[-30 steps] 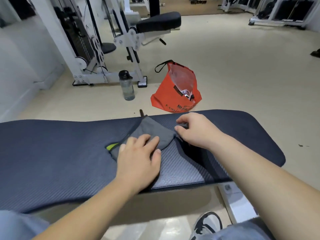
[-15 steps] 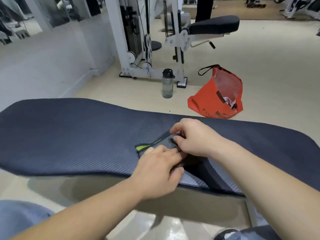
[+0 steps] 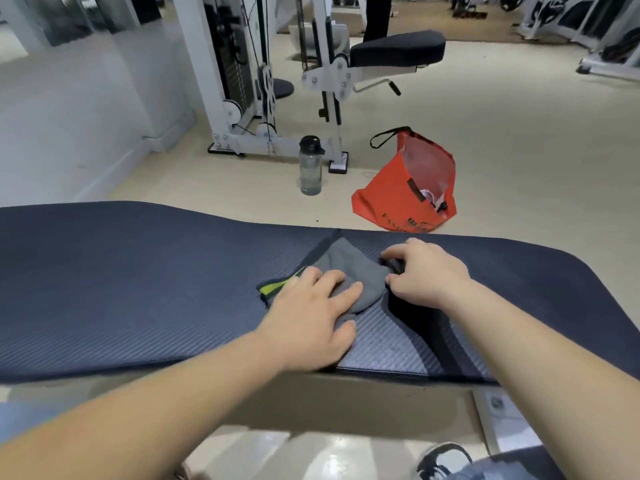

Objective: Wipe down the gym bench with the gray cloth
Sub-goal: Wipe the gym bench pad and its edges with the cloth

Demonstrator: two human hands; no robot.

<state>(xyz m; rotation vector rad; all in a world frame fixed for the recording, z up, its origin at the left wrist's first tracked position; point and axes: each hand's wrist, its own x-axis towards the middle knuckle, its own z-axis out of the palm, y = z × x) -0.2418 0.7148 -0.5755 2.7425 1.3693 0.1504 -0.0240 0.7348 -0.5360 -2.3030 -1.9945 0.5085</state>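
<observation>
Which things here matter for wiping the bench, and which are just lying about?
In the job: gray cloth, gym bench, left hand, right hand.

Lying about: water bottle, orange bag, cable machine, shoe.

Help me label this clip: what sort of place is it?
Most likely a gym: a padded bench in front, a white cable machine with a black padded seat behind, and a water bottle on the floor.

Ribbed matt bench [image 3: 138, 289], soft cloth [image 3: 349, 271]
</observation>
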